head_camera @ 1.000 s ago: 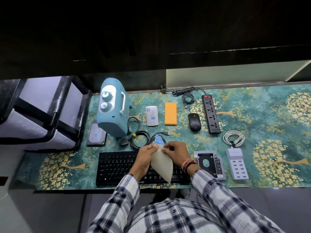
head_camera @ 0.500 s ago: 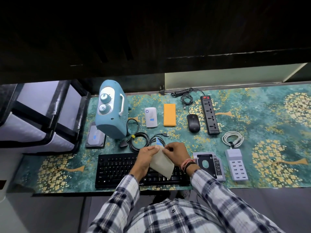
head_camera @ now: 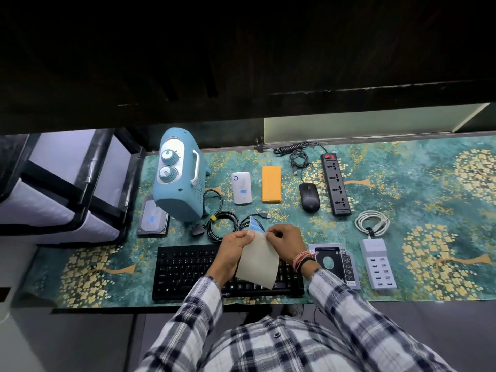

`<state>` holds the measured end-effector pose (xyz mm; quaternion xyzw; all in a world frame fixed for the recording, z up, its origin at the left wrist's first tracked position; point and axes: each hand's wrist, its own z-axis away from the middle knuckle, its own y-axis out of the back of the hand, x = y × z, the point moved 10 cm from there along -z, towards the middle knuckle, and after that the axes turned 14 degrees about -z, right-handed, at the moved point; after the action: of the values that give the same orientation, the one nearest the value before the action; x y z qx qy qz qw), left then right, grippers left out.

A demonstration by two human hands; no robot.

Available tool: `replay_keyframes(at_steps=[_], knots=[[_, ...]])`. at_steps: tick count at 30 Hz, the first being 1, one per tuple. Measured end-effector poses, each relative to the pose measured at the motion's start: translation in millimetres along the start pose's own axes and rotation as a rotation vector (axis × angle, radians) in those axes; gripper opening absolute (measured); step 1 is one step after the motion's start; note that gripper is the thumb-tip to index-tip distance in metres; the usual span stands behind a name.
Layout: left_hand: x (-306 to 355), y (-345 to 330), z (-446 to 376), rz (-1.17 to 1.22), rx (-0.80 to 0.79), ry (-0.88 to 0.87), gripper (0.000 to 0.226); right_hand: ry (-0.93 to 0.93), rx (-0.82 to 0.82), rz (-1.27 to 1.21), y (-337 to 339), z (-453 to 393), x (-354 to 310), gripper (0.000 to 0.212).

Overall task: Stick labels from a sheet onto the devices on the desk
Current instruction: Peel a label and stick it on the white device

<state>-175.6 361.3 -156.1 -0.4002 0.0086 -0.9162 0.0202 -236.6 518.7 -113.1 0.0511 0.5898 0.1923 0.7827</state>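
Over a patterned desk mat (head_camera: pixel 402 183), left hand (head_camera: pixel 233 251) grips the limp, flimsy label sheet (head_camera: pixel 259 261) while right hand (head_camera: pixel 284 242) pinches its top edge, likely the best peeling point.

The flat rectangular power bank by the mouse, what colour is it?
Orange power bank, clearest in the head view.

A teal desk (head_camera: pixel 418 200) mat patterned with golden trees covers the desk. At its left edge stands a white storage unit with black frame bars (head_camera: pixel 61 189), and behind it runs a dark wall with a pale panel (head_camera: pixel 362 124) low on the right.
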Motion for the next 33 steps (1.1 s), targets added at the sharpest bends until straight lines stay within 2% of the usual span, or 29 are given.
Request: replay_keyframes(at_steps=[9, 15, 17, 21, 25, 26, 28, 31, 33], knots=[[-15.8, 34.2, -8.4, -0.134, 0.217, 0.054, 0.029, -0.07, 0.129, -0.136, 16.9, 5.0, 10.4, 0.015], [-26.5, 63.1, -7.9, -0.338, 0.393, 0.075, 0.01, -0.129, 0.135, -0.172, 22.1, 11.0, 26.4, 0.013], [-26.4, 70.4, -4.6, -0.392, 0.468, 0.085, 0.013, -0.146, 0.141, -0.175, 25.3, 13.6, 32.1, 0.016], [-14.6, 71.6, 5.6, -0.503, 0.597, 0.047, 0.018, -0.176, 0.172, -0.2, 34.5, 16.1, 48.5, 0.034], [16.4, 50.8, 19.5, -0.819, 0.717, -0.114, 0.033, -0.216, 0.215, -0.226, 45.3, 16.6, 66.1, 0.039], [23.9, 40.1, 20.4, -0.889, 0.711, -0.189, 0.031, -0.22, 0.225, -0.235, 48.7, 18.0, 68.2, 0.039], [26.6, 18.6, 14.9, -1.013, 0.597, -0.262, 0.028, -0.226, 0.233, -0.251, 52.6, 20.5, 70.1, 0.04], [7.2, -1.0, -0.2, -1.152, 0.383, -0.2, 0.034, -0.235, 0.25, -0.26, 59.2, 23.0, 78.1, 0.043], [-3.0, -2.6, -4.7, -1.183, 0.334, -0.158, 0.038, -0.233, 0.253, -0.262, 62.8, 24.6, 80.8, 0.044]])
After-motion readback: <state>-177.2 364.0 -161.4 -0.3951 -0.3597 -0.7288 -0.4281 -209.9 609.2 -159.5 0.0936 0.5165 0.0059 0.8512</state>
